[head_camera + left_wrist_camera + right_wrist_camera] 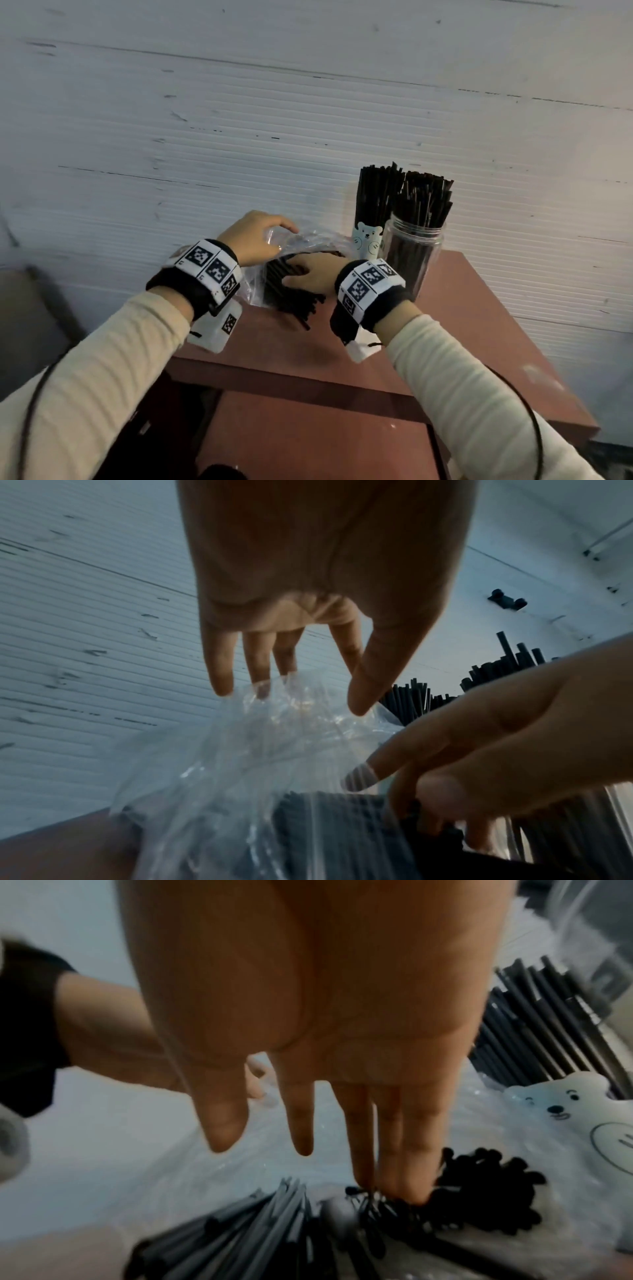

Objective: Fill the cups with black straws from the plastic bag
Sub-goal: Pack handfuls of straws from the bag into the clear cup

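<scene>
A clear plastic bag [308, 240] [240, 750] of black straws [291, 298] [240, 1231] lies on the reddish-brown table [479, 325]. My left hand [253, 236] [301, 696] lifts the bag's upper film, pinched between fingertips and thumb. My right hand [308, 274] [308, 1150] reaches into the bag's mouth, its last fingers curled into a bunch of straws. A bear-printed cup [367, 241] [565, 1123] and a clear jar [412, 253] stand right of the bag, both packed with upright black straws.
A white ribbed wall [308, 120] runs right behind the table. The table's front edge and right part are bare wood. A lower reddish surface [308, 445] sits in front of it, below my arms. A grey object [27, 308] stands at the far left.
</scene>
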The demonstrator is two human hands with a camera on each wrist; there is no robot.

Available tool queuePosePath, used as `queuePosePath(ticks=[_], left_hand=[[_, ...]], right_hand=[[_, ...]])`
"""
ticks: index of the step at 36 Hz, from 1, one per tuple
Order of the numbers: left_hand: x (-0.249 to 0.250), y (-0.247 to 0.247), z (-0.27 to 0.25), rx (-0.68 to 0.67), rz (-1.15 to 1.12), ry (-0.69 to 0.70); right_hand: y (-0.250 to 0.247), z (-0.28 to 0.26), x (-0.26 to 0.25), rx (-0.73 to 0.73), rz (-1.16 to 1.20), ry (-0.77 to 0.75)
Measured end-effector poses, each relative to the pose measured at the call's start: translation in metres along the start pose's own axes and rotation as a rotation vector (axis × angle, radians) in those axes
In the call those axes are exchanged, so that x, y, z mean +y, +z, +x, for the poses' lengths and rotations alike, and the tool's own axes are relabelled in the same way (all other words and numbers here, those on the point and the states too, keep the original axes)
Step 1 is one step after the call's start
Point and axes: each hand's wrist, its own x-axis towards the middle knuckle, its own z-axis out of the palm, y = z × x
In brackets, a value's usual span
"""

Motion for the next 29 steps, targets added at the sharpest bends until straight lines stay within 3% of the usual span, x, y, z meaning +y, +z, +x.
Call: queuePosePath(ticks=[3, 8, 23, 29], left_hand=[[-0.005, 0.002, -0.002, -0.026, 0.017, -0.011], [-0.005, 0.004, 0.002, 0.067, -0.030, 0.014], [-0.014, 0.004, 0.007, 0.066, -0.081, -0.005], [-0.014, 0.002, 0.002, 0.014, -0.050, -0.023]], right_hand=[[0.006, 0.009, -0.004, -0.050, -0.049, 0.030], [0.013, 0.020, -0.007, -0.092, -0.082, 0.117], [0.018, 0.021, -0.008, -0.106, -0.109, 0.061], [0.009, 0.012, -0.015, 0.009, -0.154, -0.059]])
